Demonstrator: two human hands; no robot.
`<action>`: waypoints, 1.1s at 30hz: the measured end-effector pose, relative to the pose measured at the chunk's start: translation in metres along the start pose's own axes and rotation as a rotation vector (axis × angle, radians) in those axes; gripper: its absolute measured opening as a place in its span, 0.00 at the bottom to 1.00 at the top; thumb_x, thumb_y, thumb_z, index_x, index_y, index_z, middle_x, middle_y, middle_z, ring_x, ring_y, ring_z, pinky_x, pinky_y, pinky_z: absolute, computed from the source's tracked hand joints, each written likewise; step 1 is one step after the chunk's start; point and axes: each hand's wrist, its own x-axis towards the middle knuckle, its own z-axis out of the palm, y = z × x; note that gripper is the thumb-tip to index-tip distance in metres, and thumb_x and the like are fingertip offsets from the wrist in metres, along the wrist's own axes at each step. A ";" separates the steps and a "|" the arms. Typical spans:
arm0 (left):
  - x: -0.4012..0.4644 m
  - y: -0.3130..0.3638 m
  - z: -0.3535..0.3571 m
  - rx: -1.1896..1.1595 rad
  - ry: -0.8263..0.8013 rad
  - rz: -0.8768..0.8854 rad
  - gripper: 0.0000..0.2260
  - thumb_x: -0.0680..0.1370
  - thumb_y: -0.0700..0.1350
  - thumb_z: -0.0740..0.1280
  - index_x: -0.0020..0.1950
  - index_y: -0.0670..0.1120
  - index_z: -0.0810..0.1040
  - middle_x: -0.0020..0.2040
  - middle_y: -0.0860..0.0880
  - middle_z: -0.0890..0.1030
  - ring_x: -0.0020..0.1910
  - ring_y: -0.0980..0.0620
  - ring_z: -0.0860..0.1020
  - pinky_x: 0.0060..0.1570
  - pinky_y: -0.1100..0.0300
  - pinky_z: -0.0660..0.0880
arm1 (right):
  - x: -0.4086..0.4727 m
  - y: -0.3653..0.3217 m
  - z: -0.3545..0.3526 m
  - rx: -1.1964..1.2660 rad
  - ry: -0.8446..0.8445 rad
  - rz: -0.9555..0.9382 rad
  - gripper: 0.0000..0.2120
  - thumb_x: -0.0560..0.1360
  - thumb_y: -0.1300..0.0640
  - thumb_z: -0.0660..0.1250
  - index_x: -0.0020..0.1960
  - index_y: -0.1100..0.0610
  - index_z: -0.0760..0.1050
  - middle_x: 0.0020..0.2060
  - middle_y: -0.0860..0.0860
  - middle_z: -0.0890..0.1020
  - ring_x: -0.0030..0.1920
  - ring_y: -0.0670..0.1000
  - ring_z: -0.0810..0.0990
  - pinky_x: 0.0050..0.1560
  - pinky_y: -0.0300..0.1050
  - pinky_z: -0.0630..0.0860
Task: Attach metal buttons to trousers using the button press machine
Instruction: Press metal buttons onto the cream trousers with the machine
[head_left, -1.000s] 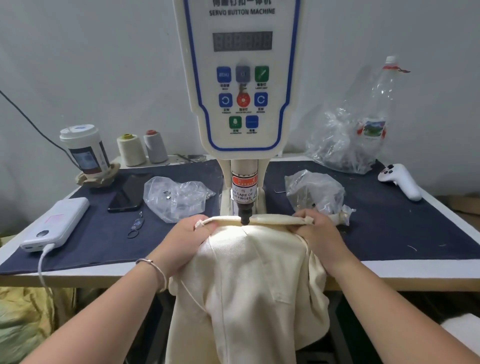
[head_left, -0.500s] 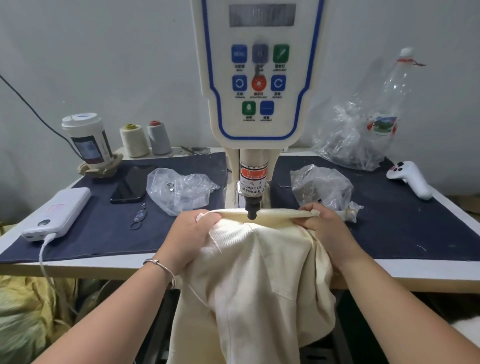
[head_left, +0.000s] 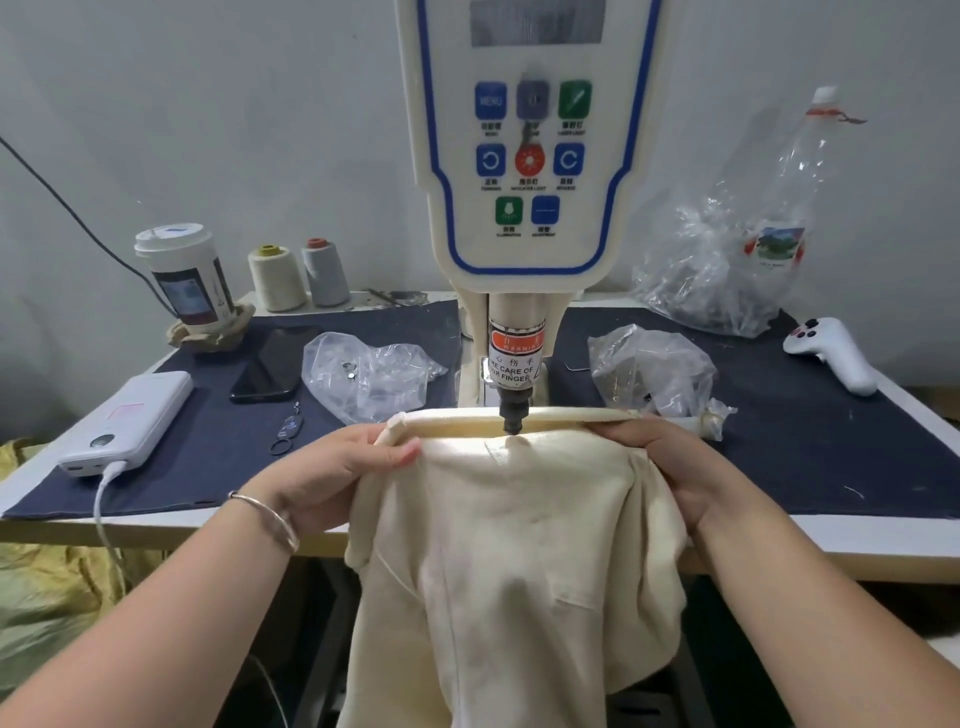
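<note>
Both hands, left (head_left: 332, 467) and right (head_left: 670, 462), are gripping the trousers (head_left: 514, 545), stretching the waistband flat under the press (head_left: 513, 415) for the button.

The counter (head_left: 883, 545) is white-topped, mostly covered by a dark blue cloth (head_left: 218, 467). On the cloth, left of the button press machine (head_left: 524, 208), lie a white power bank (head_left: 130, 421), a black phone (head_left: 272, 364), a key ring (head_left: 285, 434) and a clear plastic bag (head_left: 363, 379). Right of it lie another clear bag (head_left: 649, 369), a larger crumpled bag (head_left: 717, 275) and a white controller (head_left: 836, 353). At the back left stand a lidded cup (head_left: 182, 275) and two thread spools (head_left: 298, 278).
</note>
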 end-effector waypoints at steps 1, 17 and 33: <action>0.001 -0.005 0.005 -0.086 0.053 0.034 0.09 0.71 0.44 0.75 0.50 0.43 0.86 0.49 0.40 0.85 0.45 0.46 0.85 0.42 0.54 0.82 | -0.001 0.000 0.000 -0.019 0.003 0.010 0.10 0.76 0.64 0.63 0.55 0.65 0.79 0.45 0.61 0.82 0.42 0.57 0.82 0.47 0.51 0.79; 0.034 -0.013 0.046 0.690 0.609 0.228 0.20 0.82 0.50 0.62 0.32 0.49 0.63 0.25 0.56 0.65 0.28 0.55 0.63 0.28 0.63 0.60 | 0.000 0.017 0.004 -0.806 0.561 -0.487 0.26 0.74 0.42 0.67 0.27 0.57 0.63 0.24 0.52 0.68 0.30 0.51 0.67 0.33 0.47 0.62; 0.042 -0.009 0.047 0.587 0.488 0.134 0.18 0.79 0.52 0.66 0.33 0.50 0.63 0.28 0.53 0.61 0.29 0.53 0.60 0.32 0.57 0.56 | 0.023 0.008 -0.010 -0.756 0.412 -0.407 0.20 0.70 0.56 0.70 0.28 0.57 0.62 0.24 0.51 0.64 0.28 0.49 0.62 0.29 0.43 0.61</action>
